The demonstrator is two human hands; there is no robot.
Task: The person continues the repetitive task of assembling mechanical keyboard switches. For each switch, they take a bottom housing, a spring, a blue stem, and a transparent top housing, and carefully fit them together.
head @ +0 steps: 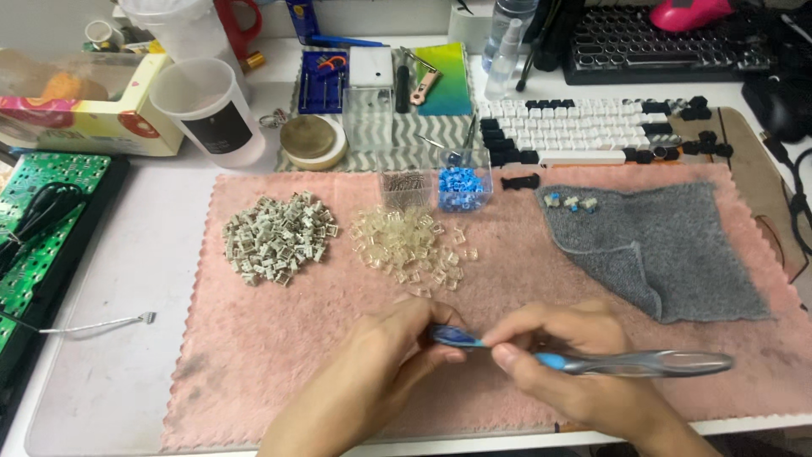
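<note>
My left hand (385, 355) is closed around a small part that its fingers hide, low on the pink cloth (279, 338). My right hand (562, 355) grips a grey and blue tool (630, 364) whose blue tip (457, 337) meets the left hand's fingers. Above the hands lie a heap of grey-white switch parts (277, 239) and a heap of clear switch housings (406, 241).
A grey cloth (660, 245) with three small parts lies at the right. A clear box of blue pieces (463, 188), white and black keycaps (584, 129), a green circuit board (34, 228), a white cup (207, 110) and a thin cable (93, 326) surround the pink cloth.
</note>
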